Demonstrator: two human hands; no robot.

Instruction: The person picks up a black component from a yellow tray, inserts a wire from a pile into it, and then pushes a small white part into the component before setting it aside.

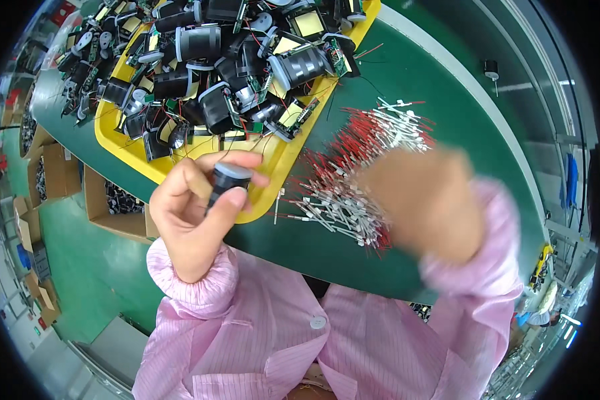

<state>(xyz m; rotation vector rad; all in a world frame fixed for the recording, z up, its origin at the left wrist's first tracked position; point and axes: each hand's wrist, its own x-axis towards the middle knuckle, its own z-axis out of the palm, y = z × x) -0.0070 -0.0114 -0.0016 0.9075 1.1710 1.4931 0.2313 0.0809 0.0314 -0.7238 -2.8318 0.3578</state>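
Note:
A small black cylindrical part with a grey round cap (232, 175) is gripped between the thumb and fingers of my left hand (197, 207), above the near corner of a yellow tray (267, 193). Many similar black parts (200, 43) with green circuit boards, yellow pads and thin wires fill that tray. My right hand (423, 200) is smeared by motion over a heap of short red and white wire leads (353, 193). Its fingers do not show clearly, so what it holds, if anything, cannot be made out.
The green tabletop (447, 113) has a pale curved rim on its far right. More black parts (90, 60) lie left of the tray. One black part (491, 69) sits beyond the right rim. Cardboard boxes (97, 207) with small dark parts stand at the left, below table height.

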